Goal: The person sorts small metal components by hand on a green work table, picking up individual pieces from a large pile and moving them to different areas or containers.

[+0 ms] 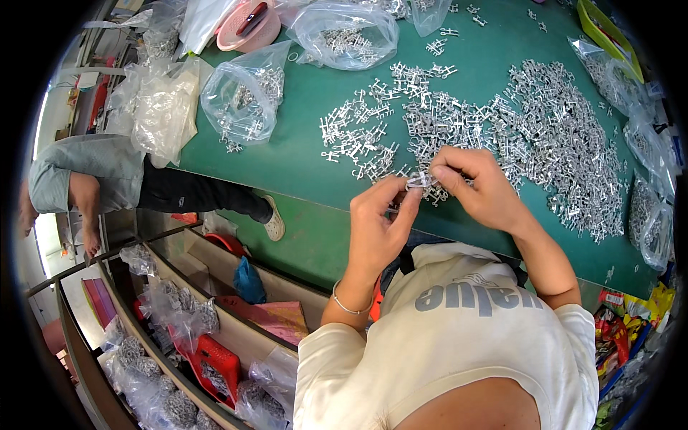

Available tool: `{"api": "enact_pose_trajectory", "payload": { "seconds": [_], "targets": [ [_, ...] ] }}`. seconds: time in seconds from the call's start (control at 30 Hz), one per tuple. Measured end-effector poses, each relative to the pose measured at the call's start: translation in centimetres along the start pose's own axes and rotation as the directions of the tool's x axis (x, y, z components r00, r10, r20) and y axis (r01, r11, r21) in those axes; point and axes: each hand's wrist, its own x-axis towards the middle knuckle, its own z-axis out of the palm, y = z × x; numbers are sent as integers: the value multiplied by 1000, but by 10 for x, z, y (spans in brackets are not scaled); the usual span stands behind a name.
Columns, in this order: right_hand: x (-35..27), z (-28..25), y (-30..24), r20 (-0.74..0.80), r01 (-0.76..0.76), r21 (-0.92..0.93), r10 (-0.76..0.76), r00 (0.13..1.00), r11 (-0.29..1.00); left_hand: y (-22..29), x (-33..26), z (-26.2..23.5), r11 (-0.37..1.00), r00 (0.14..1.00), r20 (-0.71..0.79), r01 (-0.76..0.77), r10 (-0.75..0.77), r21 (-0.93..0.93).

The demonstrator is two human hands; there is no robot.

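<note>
Both hands meet at the near edge of the green table (301, 161), fingertips close together. Between the thumb and fingers of my left hand (380, 218) is a small silver metal part (421, 182). My right hand (479, 188) pinches at the other side of the same part; fingers cover some of it, so its exact kind cannot be told. Just beyond the hands lies a loose spread of similar small metal parts (448, 122). To the right they rise into a larger heap (566, 143).
Clear plastic bags of metal parts (247, 97) stand at the back left, near a pink basket (251, 32). A green tray (609, 36) and more bags (648, 222) line the right edge. Shelving with a red basket (215, 365) is lower left. Another person (93, 175) is at left.
</note>
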Motion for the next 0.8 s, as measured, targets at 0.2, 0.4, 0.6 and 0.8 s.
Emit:
{"api": "enact_pose_trajectory", "payload": {
  "seconds": [0.2,0.4,0.6,0.8],
  "targets": [
    [2,-8,-14,215,-492,284,445,869,823,-9,-8,16,997,990,-124,-75,72,-22],
    [-3,10,-7,-85,-70,-94,62,994,993,-6,-7,22,996,965,-248,-77,83,36],
    [-1,-10,-8,161,-361,76,345,924,930,-13,-7,10,990,992,78,109,-103,-88],
    [-13,3,-1,17,-105,-137,109,994,985,-35,-7,11,880,949,202,304,-244,-364]
  ]
}}
